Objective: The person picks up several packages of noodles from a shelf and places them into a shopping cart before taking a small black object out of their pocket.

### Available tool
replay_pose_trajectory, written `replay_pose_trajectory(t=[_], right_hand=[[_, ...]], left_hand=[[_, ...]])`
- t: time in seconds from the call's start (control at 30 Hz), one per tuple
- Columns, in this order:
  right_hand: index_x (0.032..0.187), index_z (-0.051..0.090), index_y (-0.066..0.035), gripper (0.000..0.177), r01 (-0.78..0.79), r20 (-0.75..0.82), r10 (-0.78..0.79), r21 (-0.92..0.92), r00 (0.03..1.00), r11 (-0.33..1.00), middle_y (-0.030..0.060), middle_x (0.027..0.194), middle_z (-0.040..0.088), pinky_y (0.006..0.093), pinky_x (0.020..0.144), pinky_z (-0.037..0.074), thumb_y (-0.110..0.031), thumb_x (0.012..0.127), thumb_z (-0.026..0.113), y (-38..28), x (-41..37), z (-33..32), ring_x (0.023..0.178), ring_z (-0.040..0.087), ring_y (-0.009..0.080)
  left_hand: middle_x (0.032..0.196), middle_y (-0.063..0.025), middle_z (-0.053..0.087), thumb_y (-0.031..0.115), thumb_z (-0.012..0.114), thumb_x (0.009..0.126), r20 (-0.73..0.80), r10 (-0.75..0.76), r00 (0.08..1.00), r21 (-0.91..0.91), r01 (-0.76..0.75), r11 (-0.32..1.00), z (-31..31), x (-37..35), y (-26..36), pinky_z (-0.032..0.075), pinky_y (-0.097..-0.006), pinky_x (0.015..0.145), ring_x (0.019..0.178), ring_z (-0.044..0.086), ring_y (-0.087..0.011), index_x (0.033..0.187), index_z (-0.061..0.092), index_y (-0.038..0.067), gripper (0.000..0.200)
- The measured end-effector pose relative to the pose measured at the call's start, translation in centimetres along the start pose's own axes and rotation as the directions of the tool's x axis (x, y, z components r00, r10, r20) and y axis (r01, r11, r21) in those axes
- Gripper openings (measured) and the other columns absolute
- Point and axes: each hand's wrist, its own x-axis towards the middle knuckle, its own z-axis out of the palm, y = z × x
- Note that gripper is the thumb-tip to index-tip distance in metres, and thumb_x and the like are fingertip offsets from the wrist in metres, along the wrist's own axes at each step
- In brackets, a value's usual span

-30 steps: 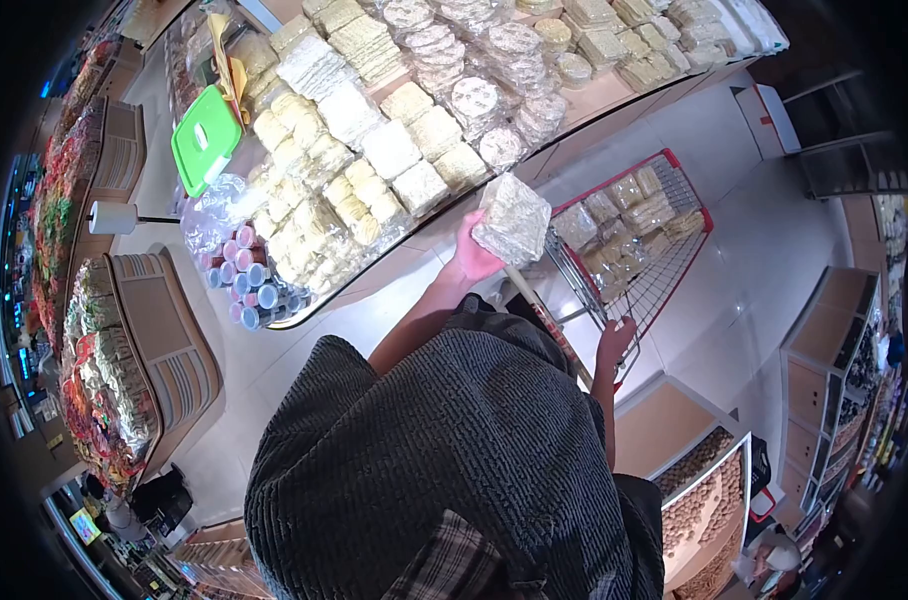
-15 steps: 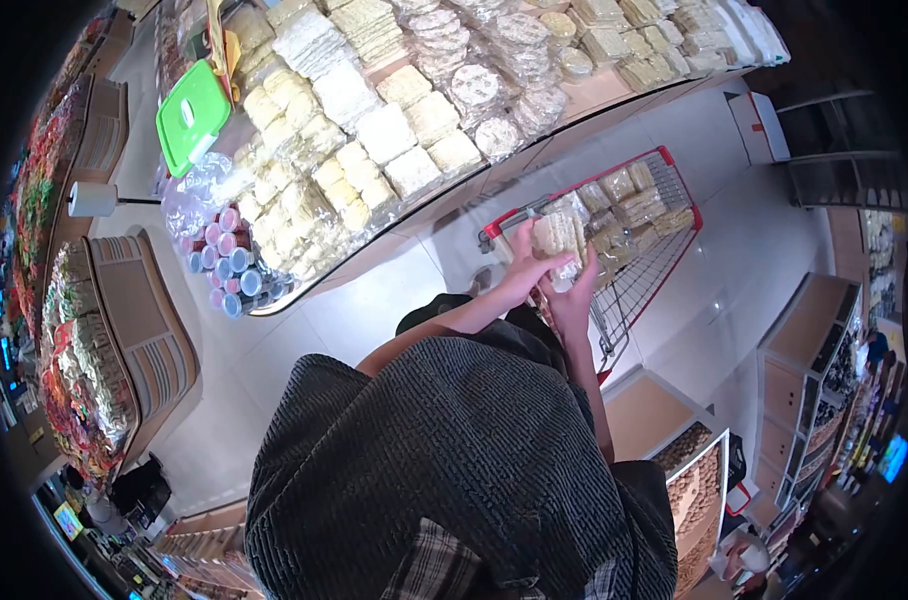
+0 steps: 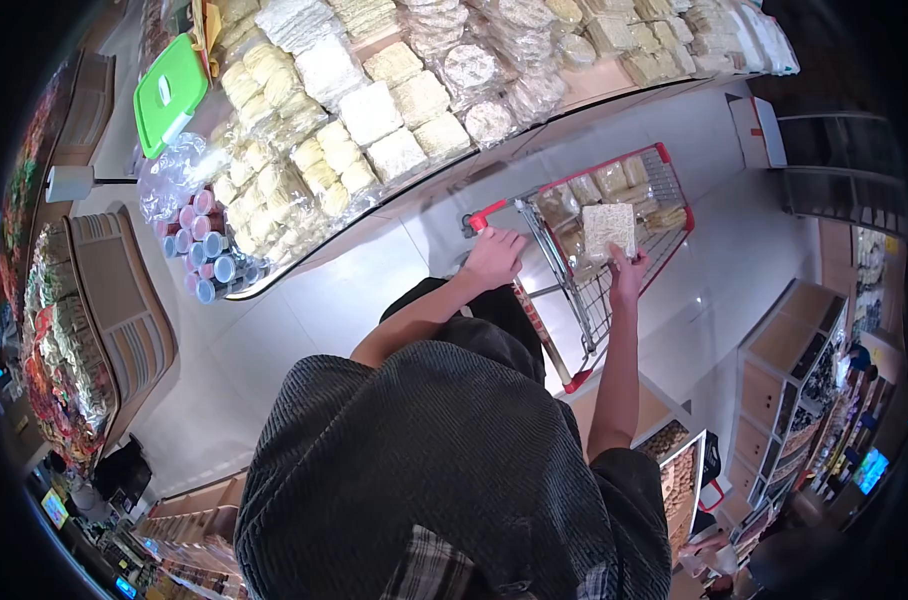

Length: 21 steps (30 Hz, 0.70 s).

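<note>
My right hand (image 3: 629, 270) grips the lower edge of a pale, square pack of dried noodles (image 3: 609, 228). It holds the pack over the wire basket of a red-trimmed shopping cart (image 3: 596, 320). Under and beyond this pack, several similar noodle packs (image 3: 624, 175) lie in the cart. My left hand (image 3: 496, 257) is closed over the cart's handle (image 3: 527, 312) near its red end, fingers bent; part of the bar is hidden beneath it.
A long display counter (image 3: 584, 85) with stacked bags of dried noodles runs along the far side. Lidded jars (image 3: 206, 245) and a green lid (image 3: 171, 95) are at its left end. Shelving units (image 3: 794, 340) stand to the right, another display stand (image 3: 124, 290) to the left.
Both hands were together on the noodle pack near the handle. My left hand has let go and moved onto the handle; my right has carried the pack rightward over the cart.
</note>
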Motion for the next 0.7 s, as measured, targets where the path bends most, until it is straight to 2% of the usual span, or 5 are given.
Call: replay_pose_trajectory(t=[0.17,0.2,0.3,0.53,0.7], right_hand=[[0.136,0.043,-0.006,0.076,-0.063,0.061,0.062,0.024,0.996,0.998,0.0129,0.127,0.062,0.0414,0.094,0.055,0.006,0.077,0.088,5.8,8.2,0.3,0.115,0.063,0.0262],[0.141,0.045,-0.012,0.077,-0.084,0.072,0.084,0.003,0.994,0.996,0.0086,0.126,0.064,0.0428,0.09,0.052,0.002,0.079,0.089,8.4,10.6,-0.1,0.114,0.064,0.024],[0.148,0.043,-0.012,0.082,-0.205,0.147,0.202,0.009,0.968,0.979,0.0091,0.122,0.068,0.0419,0.089,0.053,0.004,0.08,0.087,13.1,14.5,-0.2,0.111,0.066,0.0244],[0.153,0.046,-0.009,0.076,-0.309,0.317,0.274,0.066,0.908,0.949,0.0103,0.122,0.07,0.0369,0.094,0.055,0.007,0.087,0.08,19.5,19.6,1.0,0.113,0.068,0.0207],[0.159,0.04,-0.01,0.079,-0.319,0.296,0.266,0.145,0.917,0.937,0.0099,0.124,0.067,0.0355,0.096,0.056,0.007,0.09,0.075,22.2,20.2,0.9,0.113,0.067,0.0207]], left_hand=[[0.104,-0.0079,0.066,0.024,0.068,0.083,0.007,-0.099,0.995,-0.015,0.099,0.995,-0.2,0.1,1.0,0.041,-0.042,0.095,0.111,0.062,-0.0245,0.115,0.064,0.007,0.036],[0.103,-0.0073,0.066,0.023,0.068,0.083,0.015,-0.114,0.993,-0.004,0.114,0.993,-0.3,0.3,0.9,0.042,-0.042,0.094,0.11,0.062,-0.0241,0.114,0.064,0.008,0.035],[0.105,-0.0063,0.067,0.02,0.071,0.078,-0.038,-0.089,0.995,-0.038,0.087,0.995,0.3,0.2,0.5,0.042,-0.0425,0.095,0.108,0.063,-0.0232,0.111,0.065,0.01,0.035],[0.099,-0.0045,0.065,0.013,0.069,0.069,-0.14,-0.052,0.989,-0.05,0.046,0.998,1.1,0.2,0.0,0.044,-0.0408,0.087,0.099,0.063,-0.0226,0.104,0.064,0.01,0.035],[0.098,-0.0045,0.064,0.013,0.069,0.069,-0.165,-0.022,0.986,-0.028,0.018,0.999,0.9,0.3,0.0,0.044,-0.0406,0.085,0.095,0.061,-0.0227,0.103,0.063,0.01,0.035]])
